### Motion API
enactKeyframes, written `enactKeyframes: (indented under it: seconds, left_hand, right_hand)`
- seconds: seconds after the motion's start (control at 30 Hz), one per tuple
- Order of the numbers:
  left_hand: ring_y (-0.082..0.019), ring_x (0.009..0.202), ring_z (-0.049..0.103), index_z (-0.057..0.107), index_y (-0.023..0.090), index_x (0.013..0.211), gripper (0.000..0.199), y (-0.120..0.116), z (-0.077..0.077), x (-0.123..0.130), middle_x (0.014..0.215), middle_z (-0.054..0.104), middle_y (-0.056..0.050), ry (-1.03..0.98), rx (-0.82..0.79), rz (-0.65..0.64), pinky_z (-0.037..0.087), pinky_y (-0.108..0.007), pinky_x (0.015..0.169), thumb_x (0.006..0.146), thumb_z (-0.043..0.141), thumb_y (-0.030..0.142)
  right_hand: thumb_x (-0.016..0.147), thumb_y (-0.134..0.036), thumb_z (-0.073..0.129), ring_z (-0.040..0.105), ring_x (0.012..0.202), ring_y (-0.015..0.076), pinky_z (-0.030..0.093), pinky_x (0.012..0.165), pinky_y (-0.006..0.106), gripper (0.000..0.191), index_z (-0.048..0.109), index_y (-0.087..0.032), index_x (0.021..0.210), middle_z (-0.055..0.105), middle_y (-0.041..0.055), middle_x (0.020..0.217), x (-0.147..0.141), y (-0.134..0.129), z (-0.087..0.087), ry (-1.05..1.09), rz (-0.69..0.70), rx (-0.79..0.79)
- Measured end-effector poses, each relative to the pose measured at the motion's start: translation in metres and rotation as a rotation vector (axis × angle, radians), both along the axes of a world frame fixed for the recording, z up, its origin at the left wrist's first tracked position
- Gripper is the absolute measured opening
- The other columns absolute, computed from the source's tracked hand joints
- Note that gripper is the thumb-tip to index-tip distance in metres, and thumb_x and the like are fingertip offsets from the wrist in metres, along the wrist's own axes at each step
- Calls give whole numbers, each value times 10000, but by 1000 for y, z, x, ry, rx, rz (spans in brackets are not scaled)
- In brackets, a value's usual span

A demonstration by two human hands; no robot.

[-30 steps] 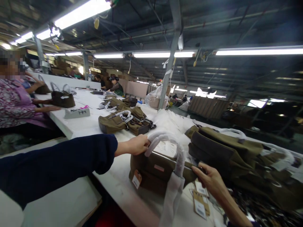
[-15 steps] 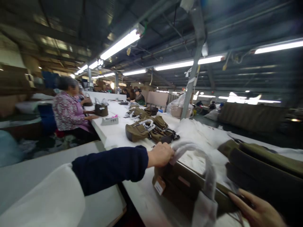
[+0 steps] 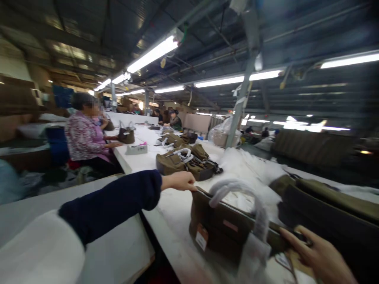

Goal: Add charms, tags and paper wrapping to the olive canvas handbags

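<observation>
A dark olive handbag (image 3: pixel 219 232) stands on the white table in front of me, its handle (image 3: pixel 262 205) wrapped in pale plastic film. From its front hangs an orange-brown tag with a white label (image 3: pixel 201 237). My left hand (image 3: pixel 182 181) is closed on the bag's upper left corner, at the end of the top edge. At the right end, my right hand (image 3: pixel 322 252) pinches the bag's top edge between thumb and fingers. The lower right part of the bag is hidden behind the wrapped handle.
Several olive bags (image 3: pixel 186 157) lie heaped farther along the table. White wrapping sheets (image 3: pixel 251 167) spread beside a grey post (image 3: pixel 238 106). Large olive and black bags (image 3: pixel 331 205) are at the right. A person in a flowered top (image 3: pixel 84 136) sits at the left, near a small grey box (image 3: pixel 136 149).
My left hand has moved left and slightly down, from beside the handle to the bag's upper left corner. My right hand keeps its hold on the right end.
</observation>
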State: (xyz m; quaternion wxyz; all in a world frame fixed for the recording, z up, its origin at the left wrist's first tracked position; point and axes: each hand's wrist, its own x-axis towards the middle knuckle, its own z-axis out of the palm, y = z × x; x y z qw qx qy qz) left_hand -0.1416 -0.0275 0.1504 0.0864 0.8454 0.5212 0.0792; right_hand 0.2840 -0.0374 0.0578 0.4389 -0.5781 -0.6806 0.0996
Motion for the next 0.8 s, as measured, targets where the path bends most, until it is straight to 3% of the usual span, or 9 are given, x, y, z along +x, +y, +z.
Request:
enactKeyframes:
  seconds: [0.1, 0.2, 0.27, 0.33, 0.4, 0.5, 0.6, 0.7, 0.8]
  left_hand:
    - [-140, 654, 540, 590, 153, 692, 355, 11, -17, -16, 666, 614, -8, -357, 53, 51, 394, -251, 625, 860, 521, 459]
    - [-180, 861, 581, 614, 145, 916, 368, 24, -34, -20, 912, 668, -51, -625, 15, 122, 435, -275, 750, 888, 467, 480]
    - [-201, 991, 595, 607, 152, 1074, 444, 27, -46, -13, 1099, 666, -90, -717, -80, 128, 452, -299, 807, 930, 368, 498]
    - [-214, 1088, 587, 582, 165, 1196, 546, 26, -58, -2, 1216, 643, -110, -786, -216, 104, 460, -313, 840, 954, 269, 542]
    - [-229, 1139, 573, 583, 159, 1227, 640, 20, -68, 9, 1225, 647, -120, -888, -382, 83, 459, -321, 873, 947, 219, 605]
    - [-242, 1142, 571, 613, 160, 1189, 682, 1, -79, 19, 1179, 669, -109, -1020, -519, 50, 452, -333, 912, 929, 224, 656]
    - [-230, 1052, 602, 623, 173, 1159, 660, -24, -88, 24, 1137, 679, -95, -1058, -535, 5, 461, -344, 897, 938, 225, 650]
    - [-209, 906, 621, 657, 149, 970, 611, -41, -102, 33, 994, 693, -94, -1009, -451, 55, 485, -332, 832, 932, 300, 642]
    - [-220, 1049, 603, 635, 167, 1039, 536, -38, -119, 46, 1148, 661, -105, -1072, -299, 152, 478, -336, 912, 931, 360, 615]
  right_hand:
    - [683, -660, 644, 659, 693, 254, 532, 568, 343, 562, 637, -195, 998, 693, 86, 849, 12, -38, 11, 58, -153, -10]
    - [782, -605, 597, 653, 849, 264, 541, 712, 371, 508, 590, -222, 1116, 664, 123, 1097, -23, -87, 8, 146, -374, 199]
    - [843, -537, 572, 655, 807, 231, 538, 757, 339, 344, 626, -233, 993, 684, 106, 1008, -61, -115, -9, 166, -214, 207]
    - [854, -535, 559, 654, 681, 199, 542, 627, 286, 308, 656, -248, 902, 702, 70, 865, -94, -131, -36, 171, 96, 17]
    - [853, -544, 553, 669, 684, 207, 539, 566, 275, 351, 670, -250, 1005, 717, 68, 868, -114, -131, -61, 211, 199, -104]
    - [859, -524, 556, 695, 825, 239, 567, 630, 293, 430, 617, -251, 1186, 725, 72, 961, -116, -115, -79, 240, 129, -180]
    - [876, -478, 559, 662, 1021, 251, 585, 749, 308, 463, 551, -268, 1289, 682, 76, 1146, -107, -102, -73, 251, 118, -191]
    - [893, -467, 541, 636, 1083, 250, 587, 796, 321, 530, 476, -269, 1381, 598, 91, 1299, -104, -99, -62, 296, 159, -201]
    - [914, -487, 510, 644, 1062, 251, 576, 825, 344, 508, 500, -258, 1367, 588, 103, 1317, -100, -94, -54, 365, 195, -241]
